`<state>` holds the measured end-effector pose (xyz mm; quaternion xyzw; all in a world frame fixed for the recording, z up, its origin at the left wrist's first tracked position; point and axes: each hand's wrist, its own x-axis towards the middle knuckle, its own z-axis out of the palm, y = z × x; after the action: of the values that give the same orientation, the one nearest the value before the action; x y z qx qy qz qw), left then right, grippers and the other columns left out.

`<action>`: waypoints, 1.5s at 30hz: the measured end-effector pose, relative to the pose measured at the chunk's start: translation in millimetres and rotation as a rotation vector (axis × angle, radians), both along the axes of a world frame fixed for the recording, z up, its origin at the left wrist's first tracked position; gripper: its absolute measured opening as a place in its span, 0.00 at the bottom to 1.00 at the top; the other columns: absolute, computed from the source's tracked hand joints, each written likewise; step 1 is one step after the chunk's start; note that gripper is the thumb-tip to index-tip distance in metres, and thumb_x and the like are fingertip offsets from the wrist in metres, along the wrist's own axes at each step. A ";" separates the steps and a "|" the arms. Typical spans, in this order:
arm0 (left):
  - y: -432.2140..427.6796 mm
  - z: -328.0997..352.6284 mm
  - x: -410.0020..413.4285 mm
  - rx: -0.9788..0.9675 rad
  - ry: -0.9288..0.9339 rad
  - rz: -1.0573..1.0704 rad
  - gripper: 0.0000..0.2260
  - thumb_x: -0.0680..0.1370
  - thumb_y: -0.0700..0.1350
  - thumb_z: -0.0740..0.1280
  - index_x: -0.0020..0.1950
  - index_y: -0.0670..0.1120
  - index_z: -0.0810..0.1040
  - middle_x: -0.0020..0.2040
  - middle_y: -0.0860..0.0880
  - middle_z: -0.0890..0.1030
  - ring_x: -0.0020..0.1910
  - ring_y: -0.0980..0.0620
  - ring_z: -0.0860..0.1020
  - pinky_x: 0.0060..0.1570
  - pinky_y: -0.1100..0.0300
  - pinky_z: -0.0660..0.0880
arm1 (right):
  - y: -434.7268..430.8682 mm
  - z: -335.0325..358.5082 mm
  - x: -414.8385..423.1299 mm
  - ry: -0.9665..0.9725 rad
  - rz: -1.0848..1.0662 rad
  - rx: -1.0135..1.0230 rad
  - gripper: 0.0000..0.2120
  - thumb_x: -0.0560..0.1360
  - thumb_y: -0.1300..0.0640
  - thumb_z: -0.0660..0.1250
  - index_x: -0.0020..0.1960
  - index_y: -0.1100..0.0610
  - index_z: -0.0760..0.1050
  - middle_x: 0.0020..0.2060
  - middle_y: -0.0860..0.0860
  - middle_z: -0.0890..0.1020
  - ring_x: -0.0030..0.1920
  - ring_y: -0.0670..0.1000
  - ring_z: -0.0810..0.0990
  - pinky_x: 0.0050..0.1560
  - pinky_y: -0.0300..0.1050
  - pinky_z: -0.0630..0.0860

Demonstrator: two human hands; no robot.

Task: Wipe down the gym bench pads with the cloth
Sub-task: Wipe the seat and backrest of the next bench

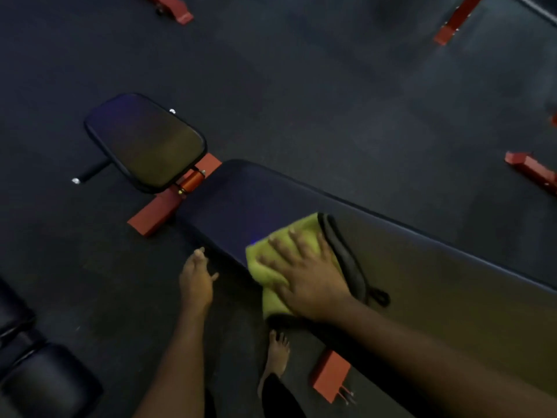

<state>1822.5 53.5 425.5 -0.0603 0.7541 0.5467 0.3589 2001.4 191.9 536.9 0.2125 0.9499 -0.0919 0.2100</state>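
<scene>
A long dark back pad (422, 267) of a gym bench runs from the centre to the lower right. A smaller dark seat pad (144, 143) sits beyond it at the upper left, joined by a red frame (193, 182). My right hand (307, 276) lies flat with spread fingers on a yellow-green cloth (301, 227), pressing it against the near edge of the back pad. A black strap (346, 260) lies across the pad just right of the hand. My left hand (196, 279) hovers beside the pad's near edge, fingers loosely apart, holding nothing.
Dark rubber flooring (301, 86) surrounds the bench. Red frame feet of other equipment stand at the top left (174, 9), top right (452, 25) and right (533, 173). Black padded rollers (39, 372) sit at the lower left. A bare foot (277, 354) stands under the bench edge.
</scene>
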 end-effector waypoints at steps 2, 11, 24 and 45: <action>4.8 0.9 0.7 0.010 -0.028 -0.006 0.22 0.85 0.54 0.52 0.72 0.43 0.71 0.70 0.42 0.72 0.67 0.46 0.73 0.59 0.44 0.77 | 8.7 20.3 42.9 0.008 0.013 -0.011 0.27 0.79 0.34 0.45 0.79 0.31 0.52 0.82 0.42 0.51 0.82 0.55 0.46 0.75 0.70 0.40; 5.2 -16.8 4.4 -0.048 -0.038 -0.024 0.26 0.82 0.64 0.51 0.70 0.51 0.75 0.68 0.45 0.76 0.65 0.47 0.75 0.66 0.40 0.71 | 64.8 -30.5 -56.2 -0.076 -0.108 0.053 0.28 0.82 0.35 0.44 0.81 0.37 0.48 0.83 0.49 0.45 0.81 0.63 0.41 0.71 0.79 0.41; 13.4 -9.3 18.1 -0.138 0.061 -0.076 0.23 0.85 0.55 0.51 0.76 0.44 0.69 0.75 0.45 0.70 0.74 0.46 0.68 0.73 0.53 0.62 | 123.6 -39.0 -82.7 -0.066 -0.244 0.044 0.28 0.82 0.34 0.46 0.81 0.36 0.50 0.83 0.48 0.47 0.81 0.63 0.46 0.71 0.79 0.47; 22.9 72.1 97.8 -0.226 0.304 -0.228 0.23 0.86 0.53 0.50 0.71 0.40 0.72 0.72 0.42 0.72 0.71 0.44 0.69 0.72 0.50 0.64 | 7.1 70.3 126.1 0.013 0.085 -0.054 0.27 0.80 0.36 0.46 0.79 0.36 0.58 0.82 0.44 0.56 0.82 0.55 0.52 0.75 0.71 0.50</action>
<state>1920.3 76.3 497.6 0.0687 0.8581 0.4171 0.2915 2127.5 198.9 607.3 0.1654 0.9566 -0.1100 0.2132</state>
